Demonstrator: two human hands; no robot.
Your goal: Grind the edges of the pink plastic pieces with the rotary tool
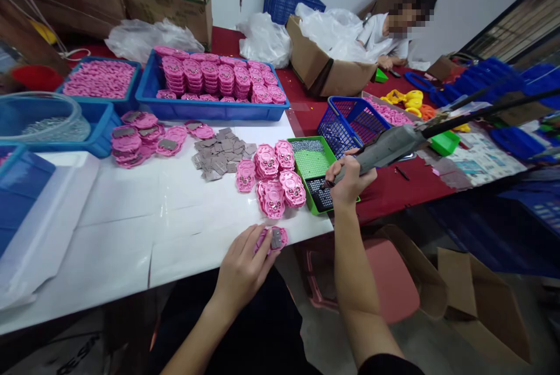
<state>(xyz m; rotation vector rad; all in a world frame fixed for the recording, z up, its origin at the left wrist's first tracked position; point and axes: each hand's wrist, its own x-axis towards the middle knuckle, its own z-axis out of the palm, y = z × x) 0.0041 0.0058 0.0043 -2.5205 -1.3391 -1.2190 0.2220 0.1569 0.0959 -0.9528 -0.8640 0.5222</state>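
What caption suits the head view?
Left hand holding a pink plastic casing, right hand guiding an electric screwdriver at a green tray.

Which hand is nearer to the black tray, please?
Right. The right hand, gripping a grey tool, is beside the black tray; the left hand is farther left, holding a pink part.

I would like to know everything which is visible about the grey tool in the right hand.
The grey tool has a long, smooth, plastic-looking body, with a dark cord-like length running from its rear toward the upper right. The right hand has its grip around the front portion, hiding part of it. It is tilted, front end down and left, toward the green tray; whether it touches the tray, I cannot tell.
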